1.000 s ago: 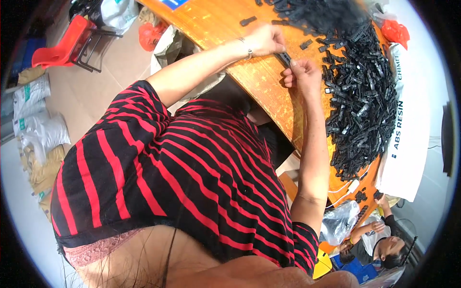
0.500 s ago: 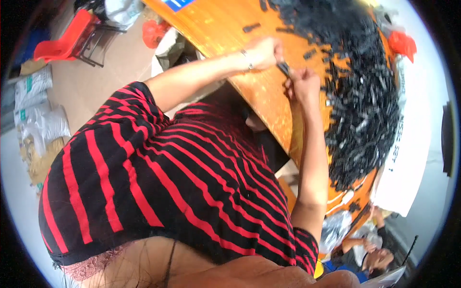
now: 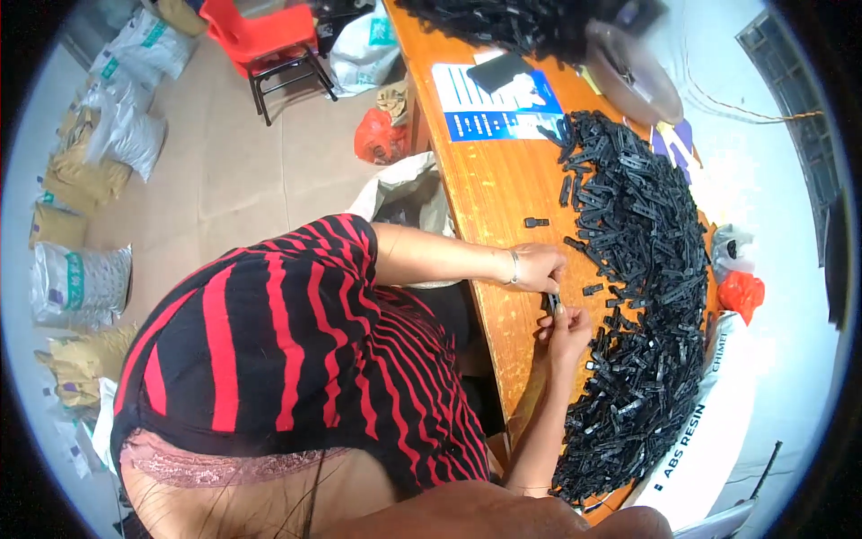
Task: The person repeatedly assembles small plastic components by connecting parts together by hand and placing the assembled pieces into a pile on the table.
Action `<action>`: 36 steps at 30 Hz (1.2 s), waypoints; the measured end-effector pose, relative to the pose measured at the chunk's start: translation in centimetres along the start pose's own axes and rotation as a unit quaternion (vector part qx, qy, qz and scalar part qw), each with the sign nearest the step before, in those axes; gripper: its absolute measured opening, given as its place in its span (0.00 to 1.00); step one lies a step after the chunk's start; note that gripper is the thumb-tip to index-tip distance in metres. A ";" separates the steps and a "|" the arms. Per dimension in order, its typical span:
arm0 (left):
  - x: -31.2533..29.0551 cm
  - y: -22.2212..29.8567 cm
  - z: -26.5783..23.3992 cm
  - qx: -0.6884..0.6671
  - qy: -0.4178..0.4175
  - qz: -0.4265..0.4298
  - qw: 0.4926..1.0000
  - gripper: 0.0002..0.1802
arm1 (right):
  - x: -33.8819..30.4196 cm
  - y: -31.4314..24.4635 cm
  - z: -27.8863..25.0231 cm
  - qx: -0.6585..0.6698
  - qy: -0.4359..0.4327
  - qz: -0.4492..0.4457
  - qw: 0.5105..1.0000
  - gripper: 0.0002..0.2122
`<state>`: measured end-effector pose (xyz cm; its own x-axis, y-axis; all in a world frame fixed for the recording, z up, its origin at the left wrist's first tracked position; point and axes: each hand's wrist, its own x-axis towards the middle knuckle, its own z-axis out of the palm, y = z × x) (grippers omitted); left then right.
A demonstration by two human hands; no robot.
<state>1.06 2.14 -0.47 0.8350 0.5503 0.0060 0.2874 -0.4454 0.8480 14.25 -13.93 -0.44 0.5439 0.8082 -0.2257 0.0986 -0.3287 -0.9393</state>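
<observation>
My left hand, a bracelet at its wrist, is over the orange-brown tabletop with its fingers closed on one end of a small black plastic clip-like piece. From below, my right hand pinches the other end of that piece; its finer shape is hidden between the fingers. Just beyond both hands spreads a long heap of similar black pieces. One loose piece lies apart on the wood above my left hand, and another loose piece is at the heap's near edge.
Up the table lie a blue-and-white printed sheet and a dark phone-like slab. A brownish round container sits beyond. An open white sack stands by the table's edge; a red chair and several filled sacks are behind.
My view has turned, so the table and hands appear lower and more of the far table shows. Both hands still hold a small black piece between them.
</observation>
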 end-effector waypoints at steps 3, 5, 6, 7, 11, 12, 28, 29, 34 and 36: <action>-0.7 0.2 -0.6 -0.026 -0.003 0.032 0.999 0.17 | -1.6 -0.4 -0.2 0.015 0.014 -0.055 0.998 0.07; -0.9 0.9 -0.9 -0.141 -0.162 -0.061 0.975 0.16 | -2.5 -0.4 -0.1 -0.002 0.019 -0.100 0.995 0.07; -0.9 0.5 -0.3 -0.143 -0.168 -0.060 0.974 0.16 | -3.0 -0.1 -0.3 -0.015 0.020 -0.103 0.994 0.08; -1.0 0.0 0.5 -0.118 -0.086 0.000 0.989 0.15 | -3.0 0.0 -0.5 -0.016 0.026 -0.097 0.995 0.08; 0.1 -2.9 1.6 -0.143 0.043 0.090 0.985 0.15 | -1.9 0.1 -0.6 0.051 0.016 -0.100 0.994 0.08; 0.4 -4.1 1.7 -0.178 0.047 0.062 0.981 0.17 | -1.8 -0.4 -0.5 0.047 0.014 -0.117 0.992 0.09; -3.6 1.9 2.0 0.129 -0.064 0.206 0.968 0.16 | -5.9 -1.1 -3.2 0.110 0.083 0.020 0.990 0.07; -3.7 1.9 2.3 0.127 -0.070 0.207 0.968 0.16 | -6.1 -1.0 -3.4 0.105 0.072 0.025 0.992 0.06; -2.4 2.1 2.4 0.150 -0.065 0.167 0.972 0.17 | -6.6 -0.3 -3.6 0.125 0.039 0.062 0.989 0.07; -2.0 1.9 2.2 0.129 -0.060 0.176 0.974 0.22 | -6.6 -0.1 -3.5 0.129 0.034 0.069 0.989 0.07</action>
<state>0.95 -1.36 0.00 0.9473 0.2521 0.1977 0.0690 -0.7630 0.6427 13.56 -20.95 2.03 0.5934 0.7265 -0.3465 -0.1920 -0.2903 -0.9375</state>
